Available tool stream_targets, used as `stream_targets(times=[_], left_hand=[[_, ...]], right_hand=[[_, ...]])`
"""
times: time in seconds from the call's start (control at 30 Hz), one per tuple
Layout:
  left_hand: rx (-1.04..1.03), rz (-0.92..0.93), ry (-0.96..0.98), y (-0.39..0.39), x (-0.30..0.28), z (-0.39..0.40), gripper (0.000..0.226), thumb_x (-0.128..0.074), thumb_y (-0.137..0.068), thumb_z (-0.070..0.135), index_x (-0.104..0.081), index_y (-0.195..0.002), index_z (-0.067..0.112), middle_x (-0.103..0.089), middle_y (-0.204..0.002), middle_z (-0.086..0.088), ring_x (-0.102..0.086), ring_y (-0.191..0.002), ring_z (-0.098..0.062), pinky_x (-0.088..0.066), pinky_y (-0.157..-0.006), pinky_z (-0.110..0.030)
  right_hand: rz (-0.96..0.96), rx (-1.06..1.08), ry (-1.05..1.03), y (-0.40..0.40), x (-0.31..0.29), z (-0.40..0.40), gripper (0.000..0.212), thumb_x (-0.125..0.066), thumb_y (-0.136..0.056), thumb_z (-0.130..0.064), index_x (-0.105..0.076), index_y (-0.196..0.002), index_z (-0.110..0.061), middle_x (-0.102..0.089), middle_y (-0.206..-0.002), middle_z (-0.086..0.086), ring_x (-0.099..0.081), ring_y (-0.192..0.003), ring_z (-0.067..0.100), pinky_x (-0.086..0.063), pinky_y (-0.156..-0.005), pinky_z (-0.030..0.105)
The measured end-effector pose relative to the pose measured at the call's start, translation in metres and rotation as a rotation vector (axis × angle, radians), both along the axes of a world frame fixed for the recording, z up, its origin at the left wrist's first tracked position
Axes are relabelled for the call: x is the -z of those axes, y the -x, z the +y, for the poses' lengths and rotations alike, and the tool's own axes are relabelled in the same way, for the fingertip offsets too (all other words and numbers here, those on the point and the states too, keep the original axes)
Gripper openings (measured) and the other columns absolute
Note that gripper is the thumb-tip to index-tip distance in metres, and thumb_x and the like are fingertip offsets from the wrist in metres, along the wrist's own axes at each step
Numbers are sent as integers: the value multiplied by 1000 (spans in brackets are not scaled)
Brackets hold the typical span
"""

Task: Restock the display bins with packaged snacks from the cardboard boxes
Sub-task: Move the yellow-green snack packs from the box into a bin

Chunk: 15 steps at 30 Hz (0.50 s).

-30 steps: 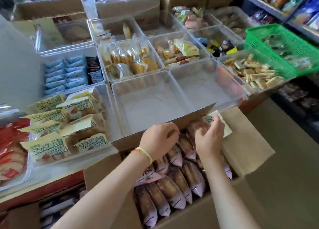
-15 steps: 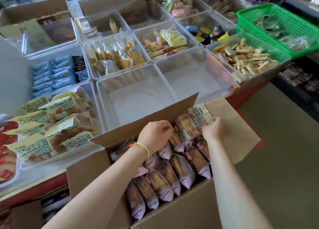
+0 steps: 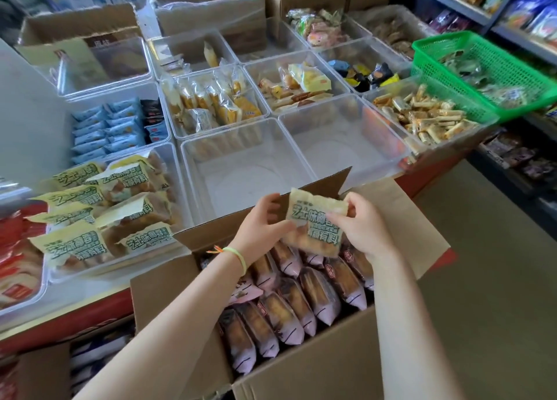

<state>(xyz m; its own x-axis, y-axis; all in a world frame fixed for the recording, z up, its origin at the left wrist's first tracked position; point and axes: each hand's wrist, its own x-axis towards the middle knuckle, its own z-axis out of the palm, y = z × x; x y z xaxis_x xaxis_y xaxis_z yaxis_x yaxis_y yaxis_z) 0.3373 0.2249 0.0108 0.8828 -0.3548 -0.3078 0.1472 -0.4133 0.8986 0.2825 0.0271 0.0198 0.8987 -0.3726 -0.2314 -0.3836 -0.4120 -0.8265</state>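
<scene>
An open cardboard box (image 3: 316,369) in front of me is packed with upright snack packets with pink ends (image 3: 289,318). Above the box's far flap, both hands hold one pale yellow packet with green lettering (image 3: 316,222). My left hand (image 3: 262,228) grips its left edge and my right hand (image 3: 364,228) pinches its right side. Just beyond stand two empty clear bins (image 3: 241,170), (image 3: 340,140). The clear bin at the left (image 3: 111,207) holds several packets of the same yellow kind.
Further clear bins hold blue packets (image 3: 111,125), wrapped cakes (image 3: 211,101), mixed sweets (image 3: 298,86) and small gold sticks (image 3: 422,113). A green basket (image 3: 488,68) sits at the right, shelves behind it. Cardboard boxes line the back. Bare floor lies to the right.
My right hand pulled the yellow packet up out of the box. My left hand left the packed rows and took hold of the packet's left edge.
</scene>
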Motion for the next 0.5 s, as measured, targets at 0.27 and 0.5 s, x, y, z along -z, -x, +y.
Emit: stream_targets(times=[0.27,0.5], left_hand=[[-51,377,674,14,-42,56,20,-65,-91,19,-66,-108,8,-72,-110,-6,-66,-102,-26,-54,-89,-36],[-188,123,667,5,-72,155,47,-72,-79,15,-60,-124,14,-70,-120,-8,-66,-110,-26,-54,-94,-42]], right_hand=[[-302,68,-339,-16,-63,83,26,-70,-88,-30,-49,-82,-16,-54,-77,6,-53,-73,19,-49,-71,42],[-168,-225,-400,-50,-103,170,24,-77,-81,-47,-72,-90,-26,-76,-97,-3,-72,-96,17,-55,-93,47]])
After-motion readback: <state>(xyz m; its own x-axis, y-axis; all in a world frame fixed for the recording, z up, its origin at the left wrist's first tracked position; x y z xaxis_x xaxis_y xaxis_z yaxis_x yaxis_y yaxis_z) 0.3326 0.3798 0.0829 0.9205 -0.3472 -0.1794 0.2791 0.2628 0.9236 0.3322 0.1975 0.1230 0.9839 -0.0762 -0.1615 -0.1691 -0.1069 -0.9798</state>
